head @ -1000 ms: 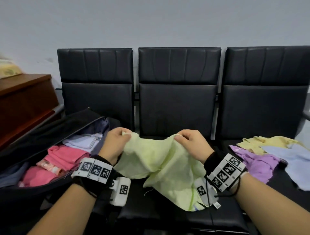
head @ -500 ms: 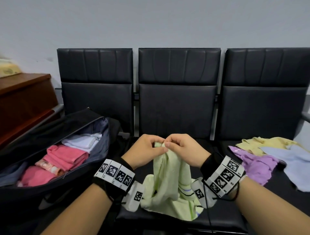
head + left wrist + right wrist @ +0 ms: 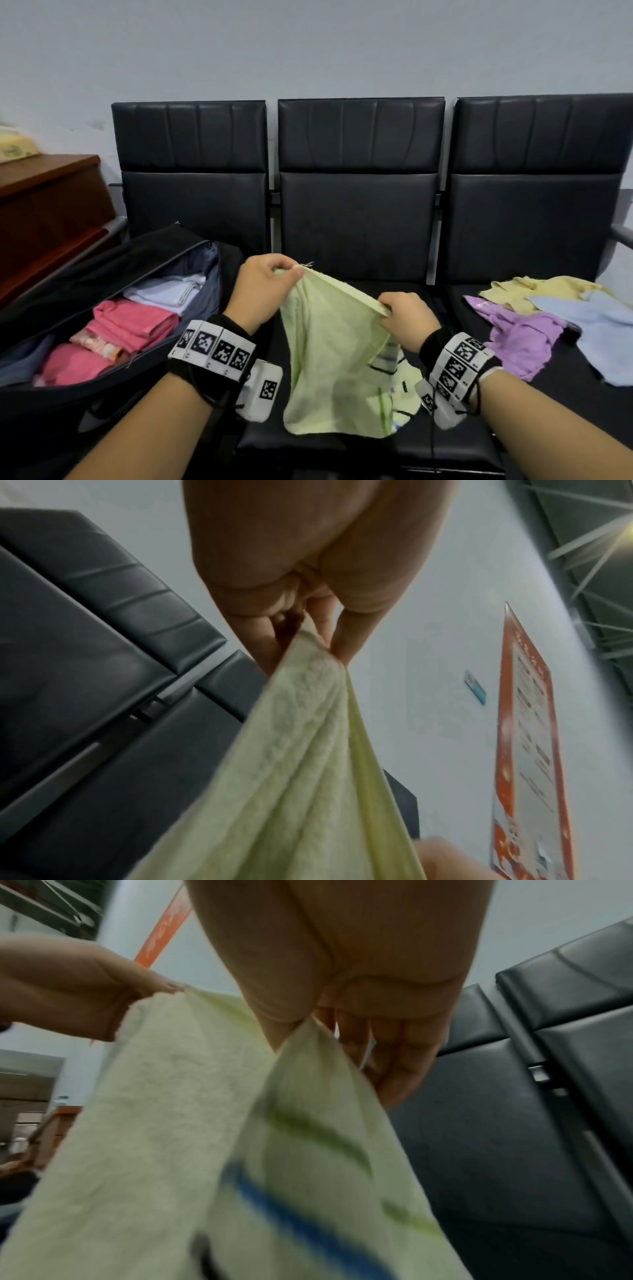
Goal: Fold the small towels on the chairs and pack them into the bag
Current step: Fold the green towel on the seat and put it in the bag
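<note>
A pale green towel [image 3: 335,359] with green and blue stripes hangs over the middle chair seat [image 3: 445,442], its lower edge lying on it. My left hand [image 3: 263,291] pinches the towel's upper left corner; the pinch shows close up in the left wrist view [image 3: 308,642]. My right hand [image 3: 404,315] pinches the top edge lower and to the right, with the edge stretched taut between both hands. In the right wrist view the thumb and fingers [image 3: 308,1026] clamp the cloth [image 3: 205,1123]. The open black bag [image 3: 102,370] lies on the left chair with folded pink [image 3: 133,322] and white towels [image 3: 164,291] inside.
On the right chair lie loose yellow [image 3: 534,291], purple [image 3: 513,335] and light blue towels [image 3: 599,329]. A brown wooden cabinet [image 3: 44,212] stands at far left. The three black chair backs [image 3: 359,171] stand against a grey wall.
Half a second ago both hands met at the towel's top. Now they have drawn apart, the left up and left, the right down and right, spreading the folded top edge.
</note>
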Available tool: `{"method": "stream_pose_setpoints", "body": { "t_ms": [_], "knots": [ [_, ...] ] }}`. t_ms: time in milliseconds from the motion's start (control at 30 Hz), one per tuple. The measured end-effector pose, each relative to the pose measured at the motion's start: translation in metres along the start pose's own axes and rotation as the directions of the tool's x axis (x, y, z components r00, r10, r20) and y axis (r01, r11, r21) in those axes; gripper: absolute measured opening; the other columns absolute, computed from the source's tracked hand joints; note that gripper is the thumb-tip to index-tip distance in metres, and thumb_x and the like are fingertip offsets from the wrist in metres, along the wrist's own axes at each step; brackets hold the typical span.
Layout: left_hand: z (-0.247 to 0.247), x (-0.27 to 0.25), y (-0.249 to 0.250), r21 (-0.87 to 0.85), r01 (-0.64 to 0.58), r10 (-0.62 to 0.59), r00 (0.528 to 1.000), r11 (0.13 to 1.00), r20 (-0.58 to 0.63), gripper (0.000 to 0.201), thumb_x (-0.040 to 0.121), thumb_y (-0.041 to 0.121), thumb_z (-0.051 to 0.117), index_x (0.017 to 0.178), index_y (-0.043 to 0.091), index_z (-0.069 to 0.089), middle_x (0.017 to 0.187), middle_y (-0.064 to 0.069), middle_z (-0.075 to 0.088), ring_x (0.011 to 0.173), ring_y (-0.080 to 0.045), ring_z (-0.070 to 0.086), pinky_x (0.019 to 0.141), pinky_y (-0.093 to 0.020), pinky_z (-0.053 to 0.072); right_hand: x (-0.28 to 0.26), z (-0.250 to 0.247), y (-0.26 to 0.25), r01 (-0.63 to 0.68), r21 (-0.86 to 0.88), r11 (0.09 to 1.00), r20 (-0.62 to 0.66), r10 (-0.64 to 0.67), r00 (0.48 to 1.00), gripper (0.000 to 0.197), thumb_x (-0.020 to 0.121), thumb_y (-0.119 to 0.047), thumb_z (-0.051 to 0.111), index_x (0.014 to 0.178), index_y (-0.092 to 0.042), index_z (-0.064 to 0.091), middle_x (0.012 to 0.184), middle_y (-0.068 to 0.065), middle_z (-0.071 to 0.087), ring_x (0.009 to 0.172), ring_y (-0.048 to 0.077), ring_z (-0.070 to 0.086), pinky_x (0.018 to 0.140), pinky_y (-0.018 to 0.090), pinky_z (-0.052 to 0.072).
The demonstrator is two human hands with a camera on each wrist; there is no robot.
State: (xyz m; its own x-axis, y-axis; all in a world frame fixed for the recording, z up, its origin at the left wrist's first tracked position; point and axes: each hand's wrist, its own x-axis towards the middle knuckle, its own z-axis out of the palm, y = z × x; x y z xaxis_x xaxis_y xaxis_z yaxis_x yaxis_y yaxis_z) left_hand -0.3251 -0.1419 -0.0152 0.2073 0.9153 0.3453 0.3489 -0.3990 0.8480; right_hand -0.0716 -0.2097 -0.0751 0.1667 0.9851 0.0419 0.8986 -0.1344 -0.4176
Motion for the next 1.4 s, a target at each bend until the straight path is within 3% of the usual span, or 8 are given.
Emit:
{"method": "stream_pose_setpoints", "body": {
  "t_ms": [200, 500, 633, 733, 867, 1000, 1200, 1400],
  "knots": [
    [-0.019, 0.010, -0.027, -0.106, 0.120, -0.140, 0.969, 0.987, -0.205, 0.010, 0.085, 0.015, 0.074, 0.076, 0.013, 0.075, 0.075, -0.006, 0.073, 0.068, -0.013, 0.063, 0.072, -0.036, 0.054, 0.003, -0.009, 0.027, -0.021, 0.065, 0.998, -0.051, 0.025, 0.998, 0.011, 0.089, -0.025, 0.062, 0.085, -0.027, 0.072, 0.085, -0.003, 0.071, 0.084, 0.021, 0.065, 0.077, 0.036, 0.054],
    [-0.035, 0.028, -0.046, -0.130, 0.195, -0.231, 0.890, 0.972, -0.392, 0.010, 0.082, 0.030, 0.070, 0.081, 0.021, 0.075, 0.081, -0.002, 0.074, 0.087, -0.027, 0.071, 0.086, -0.048, 0.058, 0.011, -0.025, 0.031, -0.024, 0.345, 0.938, -0.161, 0.085, 0.983, 0.009, 0.083, -0.024, 0.077, 0.074, -0.023, 0.075, 0.072, -0.006, 0.071, 0.075, 0.012, 0.066, 0.067, 0.024, 0.047],
    [-0.029, 0.033, -0.044, -0.106, 0.212, -0.236, 0.908, 0.972, -0.347, 0.012, 0.085, 0.028, 0.068, 0.086, 0.021, 0.077, 0.086, 0.000, 0.075, 0.087, -0.021, 0.071, 0.086, -0.047, 0.058, 0.003, -0.033, 0.013, 0.060, 0.686, 0.725, -0.128, 0.039, 0.991, 0.011, 0.088, -0.009, 0.071, 0.093, -0.019, 0.074, 0.079, 0.008, 0.073, 0.073, 0.020, 0.066, 0.073, 0.033, 0.051],
    [-0.012, 0.028, -0.041, -0.041, 0.214, -0.218, 0.946, 0.976, -0.241, 0.014, 0.087, 0.016, 0.064, 0.091, 0.021, 0.077, 0.090, 0.001, 0.075, 0.086, -0.016, 0.070, 0.083, -0.035, 0.058, -0.001, -0.037, -0.013, 0.114, 0.822, 0.558, -0.096, -0.061, 0.994, 0.016, 0.092, -0.001, 0.063, 0.092, -0.012, 0.075, 0.079, 0.011, 0.069, 0.075, 0.021, 0.060, 0.071, 0.034, 0.048],
    [0.009, 0.016, -0.028, 0.050, 0.058, -0.058, 0.998, 0.997, -0.015, 0.023, 0.090, 0.005, 0.063, 0.097, 0.022, 0.076, 0.092, 0.008, 0.073, 0.079, 0.000, 0.066, 0.071, -0.008, 0.047, -0.005, -0.040, -0.042, -0.043, 0.935, 0.352, 0.134, -0.238, 0.962, 0.033, 0.092, 0.006, 0.049, 0.097, -0.010, 0.077, 0.090, 0.020, 0.068, 0.080, 0.030, 0.062, 0.062, 0.033, 0.057],
    [0.021, 0.002, -0.009, -0.044, -0.029, 0.036, 0.982, 0.999, 0.186, 0.027, 0.087, 0.003, 0.067, 0.091, 0.030, 0.072, 0.087, 0.008, 0.073, 0.076, 0.004, 0.065, 0.069, -0.011, 0.048, -0.008, -0.031, -0.057, 0.123, 0.844, 0.522, 0.068, -0.332, 0.941, 0.021, 0.088, 0.003, 0.063, 0.101, -0.009, 0.074, 0.088, 0.011, 0.075, 0.079, 0.020, 0.072, 0.062, 0.030, 0.056],
    [0.026, -0.007, 0.002, -0.110, -0.078, 0.103, 0.964, 0.991, 0.245, 0.015, 0.084, 0.006, 0.074, 0.088, 0.020, 0.073, 0.077, -0.001, 0.071, 0.064, -0.005, 0.056, 0.061, -0.021, 0.047, -0.006, -0.018, -0.066, 0.312, 0.550, 0.775, -0.156, -0.272, 0.950, 0.011, 0.080, -0.024, 0.080, 0.076, -0.017, 0.073, 0.085, 0.006, 0.066, 0.077, 0.016, 0.062, 0.072, 0.026, 0.051],
    [0.017, -0.007, 0.006, -0.126, -0.024, 0.056, 0.964, 0.992, 0.259, 0.017, 0.089, 0.010, 0.068, 0.090, 0.024, 0.078, 0.089, -0.002, 0.076, 0.089, -0.018, 0.072, 0.085, -0.037, 0.058, -0.003, -0.016, -0.069, 0.316, 0.561, 0.765, -0.222, -0.229, 0.948, 0.014, 0.089, -0.023, 0.071, 0.077, -0.019, 0.064, 0.070, -0.001, 0.062, 0.064, 0.001, 0.051, 0.062, 0.015, 0.042]
  ]
}}
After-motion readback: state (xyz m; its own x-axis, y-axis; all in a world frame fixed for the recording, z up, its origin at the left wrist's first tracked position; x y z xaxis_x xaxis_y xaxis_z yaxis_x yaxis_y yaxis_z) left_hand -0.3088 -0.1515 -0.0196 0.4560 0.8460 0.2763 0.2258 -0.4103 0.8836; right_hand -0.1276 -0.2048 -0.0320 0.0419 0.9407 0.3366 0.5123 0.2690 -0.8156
